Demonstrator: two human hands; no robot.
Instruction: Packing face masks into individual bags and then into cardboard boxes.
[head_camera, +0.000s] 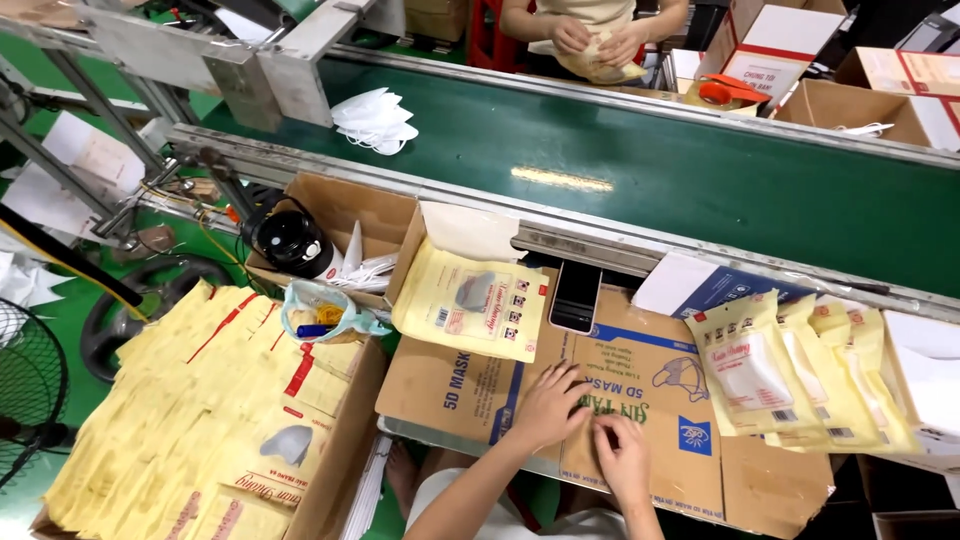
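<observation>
My left hand (552, 403) and my right hand (622, 458) rest side by side on a flattened brown cardboard sheet (640, 375) with blue printing, fingers spread flat against it. Neither hand holds anything. A yellow flat packet (472, 303) with a mask inside lies at the sheet's far left corner. To the right, a fanned row of filled yellow packets (790, 372) lies on the sheet's edge. A black phone (576, 296) lies between them near the belt's rail.
A green conveyor belt (700, 170) runs across, with a pile of white masks (374, 122) on it. Another person's hands (595, 42) work beyond the belt. Several stacks of empty yellow packets (200, 410) fill a box at left. An open carton (330, 225) holds a black tape dispenser.
</observation>
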